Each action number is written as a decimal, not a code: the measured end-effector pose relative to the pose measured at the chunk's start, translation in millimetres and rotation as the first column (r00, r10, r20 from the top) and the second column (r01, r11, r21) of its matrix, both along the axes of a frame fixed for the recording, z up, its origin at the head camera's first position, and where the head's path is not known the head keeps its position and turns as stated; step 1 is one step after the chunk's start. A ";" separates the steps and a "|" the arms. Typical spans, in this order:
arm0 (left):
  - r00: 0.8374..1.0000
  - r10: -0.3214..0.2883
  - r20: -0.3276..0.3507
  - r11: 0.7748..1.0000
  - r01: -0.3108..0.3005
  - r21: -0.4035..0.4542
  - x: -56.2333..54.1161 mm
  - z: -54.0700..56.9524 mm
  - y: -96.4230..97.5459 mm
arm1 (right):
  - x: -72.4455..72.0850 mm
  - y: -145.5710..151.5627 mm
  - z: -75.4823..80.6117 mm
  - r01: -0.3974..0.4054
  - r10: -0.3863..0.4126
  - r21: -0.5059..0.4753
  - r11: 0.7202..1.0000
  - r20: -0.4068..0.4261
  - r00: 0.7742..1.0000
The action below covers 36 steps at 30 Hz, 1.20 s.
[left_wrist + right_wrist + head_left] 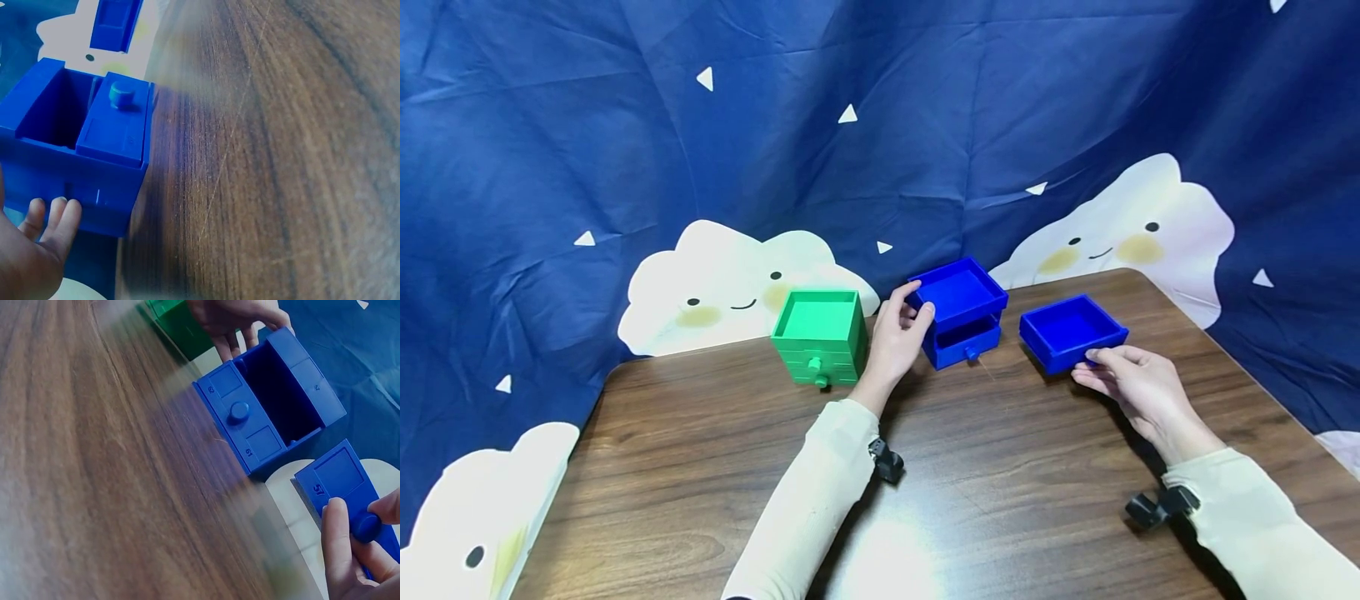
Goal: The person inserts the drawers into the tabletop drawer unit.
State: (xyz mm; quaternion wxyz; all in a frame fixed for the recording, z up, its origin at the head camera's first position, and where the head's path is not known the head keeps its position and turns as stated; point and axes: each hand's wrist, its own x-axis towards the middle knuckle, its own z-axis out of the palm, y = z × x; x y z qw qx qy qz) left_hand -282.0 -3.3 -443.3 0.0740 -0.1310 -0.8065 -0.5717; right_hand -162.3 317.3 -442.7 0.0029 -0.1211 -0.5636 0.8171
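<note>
A blue drawer cabinet stands near the table's back edge, a shallow tray-like recess on top. Below this gapes an open drawer slot, above a lower drawer with a round knob. My left hand holds the cabinet by its left side, thumb and index finger at the top rim. Three fingers lie against the side wall in the left wrist view. To the right, my right hand pinches the knob of a blue drawer, which is out of the cabinet with its hollow facing up.
A green drawer cabinet with two small knobs stands left of my left hand. Wood-grained tabletop stretches in front. Behind the table hangs a dark blue cloth printed with white clouds and triangles.
</note>
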 end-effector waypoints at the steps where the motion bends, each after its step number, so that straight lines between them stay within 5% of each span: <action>1: 1.000 -0.002 -0.001 1.000 0.002 -0.001 0.1 0.0 0.2 | 0.5 -0.2 -0.2 0.000 0.000 0.001 1.000 -0.002 1.000; 36: 1.000 -0.007 0.007 1.000 0.007 -0.001 0.2 -0.4 -0.3 | 12.2 -30.1 7.9 -0.045 0.046 0.044 0.998 -0.021 0.999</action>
